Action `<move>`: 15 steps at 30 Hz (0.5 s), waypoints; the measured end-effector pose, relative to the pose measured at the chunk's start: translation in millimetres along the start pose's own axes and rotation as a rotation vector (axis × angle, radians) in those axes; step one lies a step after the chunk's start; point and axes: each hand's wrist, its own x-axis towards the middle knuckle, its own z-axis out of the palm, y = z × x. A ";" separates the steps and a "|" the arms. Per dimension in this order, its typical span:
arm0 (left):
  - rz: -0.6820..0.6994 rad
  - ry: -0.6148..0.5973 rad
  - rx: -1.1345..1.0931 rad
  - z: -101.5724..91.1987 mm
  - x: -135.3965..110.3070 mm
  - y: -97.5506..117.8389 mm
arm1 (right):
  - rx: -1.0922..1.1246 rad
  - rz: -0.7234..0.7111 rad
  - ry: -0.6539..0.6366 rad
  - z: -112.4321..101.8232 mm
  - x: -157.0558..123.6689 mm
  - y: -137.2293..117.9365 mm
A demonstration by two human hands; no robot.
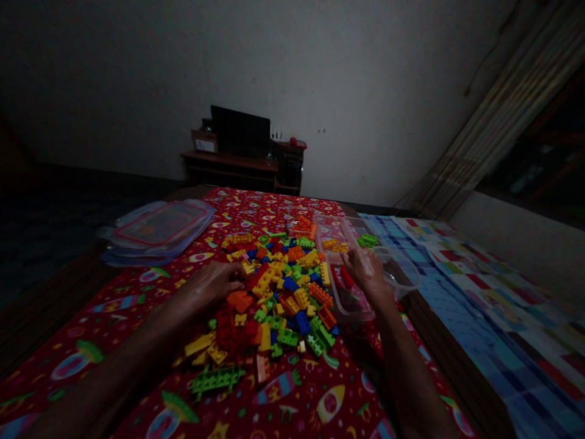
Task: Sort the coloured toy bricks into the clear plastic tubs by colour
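A heap of toy building bricks [278,286] in red, yellow, orange, green and blue is spread over the table. My left hand [217,281] rests at the heap's left edge, thumb and fingers apart beside yellow and red bricks. Over the clear plastic containers is my right hand [365,268], its fingers bent together; what they hold, if anything, is hidden. Below it a near container [354,316] has red bricks [346,277] inside. Yellow bricks [335,246], green bricks [367,241] and orange bricks [302,227] lie in separate containers behind.
Stacked clear lids [159,228] lie at the table's left. A red patterned cloth [269,402] covers the table. At the right, a clear container [411,277] stands near a bed with a checked cover [461,305]. A desk with a monitor [241,131] stands against the wall.
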 end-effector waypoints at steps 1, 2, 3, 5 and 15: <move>0.010 0.015 0.002 1.7 0.6 -0.4 | 0.022 -0.009 0.030 -1.4 -0.4 -1.3; 0.021 0.028 0.006 2.8 1.2 -0.5 | 0.047 -0.022 0.059 -3.0 -0.8 -2.7; 0.033 0.037 0.008 3.1 1.7 -0.2 | 0.074 -0.040 0.083 -4.9 -1.3 -4.3; 0.038 0.066 0.011 0.7 2.3 2.7 | 0.127 -0.066 0.106 -9.7 -2.7 -8.6; -0.012 0.278 -0.395 -7.0 -5.4 44.7 | 0.564 -0.613 0.081 -7.7 -33.9 -69.4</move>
